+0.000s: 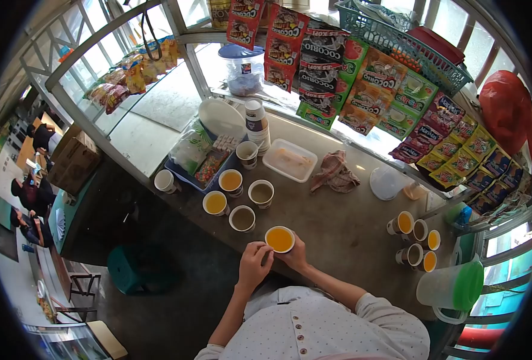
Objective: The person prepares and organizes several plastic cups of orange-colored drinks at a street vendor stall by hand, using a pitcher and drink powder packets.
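Two hands on one cup of orange drink [279, 239] at our counter [338, 222] edge | left hand [254, 262] grips its side | right hand [296, 254] cradles it | four filled cups [242, 201] just beyond

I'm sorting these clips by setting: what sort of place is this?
Most likely a small drink stall or kiosk. Strips of drink-mix sachets hang at the window, filled paper cups stand on the counter, and both hands hold a cup of orange drink.
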Demonstrator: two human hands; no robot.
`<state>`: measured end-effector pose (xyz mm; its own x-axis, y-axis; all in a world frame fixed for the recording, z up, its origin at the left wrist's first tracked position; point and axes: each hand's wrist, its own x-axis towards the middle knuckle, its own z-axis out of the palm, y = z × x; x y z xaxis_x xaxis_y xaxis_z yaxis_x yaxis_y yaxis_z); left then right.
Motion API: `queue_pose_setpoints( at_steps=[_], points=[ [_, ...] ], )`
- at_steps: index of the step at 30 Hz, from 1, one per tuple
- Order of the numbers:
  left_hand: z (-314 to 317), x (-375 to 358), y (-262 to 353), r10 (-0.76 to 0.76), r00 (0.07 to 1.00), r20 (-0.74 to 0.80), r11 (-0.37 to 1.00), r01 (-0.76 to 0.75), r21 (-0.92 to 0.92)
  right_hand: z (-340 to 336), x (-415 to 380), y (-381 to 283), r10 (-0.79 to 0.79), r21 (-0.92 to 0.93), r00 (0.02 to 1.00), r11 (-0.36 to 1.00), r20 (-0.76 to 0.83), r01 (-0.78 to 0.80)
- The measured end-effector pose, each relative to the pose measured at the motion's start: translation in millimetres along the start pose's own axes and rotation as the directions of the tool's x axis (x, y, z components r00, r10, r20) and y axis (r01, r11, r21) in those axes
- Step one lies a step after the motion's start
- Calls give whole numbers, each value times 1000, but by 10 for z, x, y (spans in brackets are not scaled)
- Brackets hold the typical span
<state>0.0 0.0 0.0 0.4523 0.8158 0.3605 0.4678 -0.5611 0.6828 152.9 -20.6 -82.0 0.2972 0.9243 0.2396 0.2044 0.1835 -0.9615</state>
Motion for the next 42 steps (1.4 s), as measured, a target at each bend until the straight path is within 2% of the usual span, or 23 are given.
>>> queue_pose_setpoints(
  at_steps=[7,11,14,17,20,22,24,27,29,32,35,38,41,42],
  points=[
    [-70,-34,-132,-46,991,-124,997,53,58,200,122,-7,-24,-10,998,1000,65,24],
    [-19,-6,-88,-103,990,-101,994,106,26,173,115,40,2,-10,995,1000,105,-1],
    [37,6,-77,-81,992,-98,995,85,44,132,89,56,5,-30,991,1000,137,-1],
    [126,5,-82,-112,991,-76,992,115,43,-25,19,51,9,-61,995,998,101,-3],
    [194,57,-56,-32,997,-68,988,42,151,-376,-130,55,32,-158,999,987,-30,-36],
    [264,108,-38,-12,998,-62,986,22,163,-687,-259,159,29,-272,976,958,-215,-89],
    [331,155,-40,-3,999,-52,985,12,172,-1027,-393,228,30,-316,904,932,-426,-180],
    [417,242,-49,-10,999,-38,986,16,168,-1573,-565,407,-16,-308,677,899,-736,-313],
    [455,287,-32,-33,998,-47,987,40,153,-1933,-643,590,-44,-265,525,898,-850,-353],
    [509,307,-74,-43,996,-76,988,53,146,-2322,-623,805,-52,-196,375,913,-926,-357],
    [532,294,-82,-32,995,-90,988,46,150,-2527,-490,905,-70,-195,337,915,-939,-354],
    [524,293,-61,-22,994,-109,990,37,137,-2670,-331,1007,-177,-247,293,943,-940,-225],
    [527,297,-77,-12,994,-108,989,28,145,-2754,-209,967,-175,-250,244,915,-954,-318],
    [525,294,-78,-21,994,-111,989,37,144,-2765,-169,965,-235,-292,209,906,-949,-307]
  ],
)
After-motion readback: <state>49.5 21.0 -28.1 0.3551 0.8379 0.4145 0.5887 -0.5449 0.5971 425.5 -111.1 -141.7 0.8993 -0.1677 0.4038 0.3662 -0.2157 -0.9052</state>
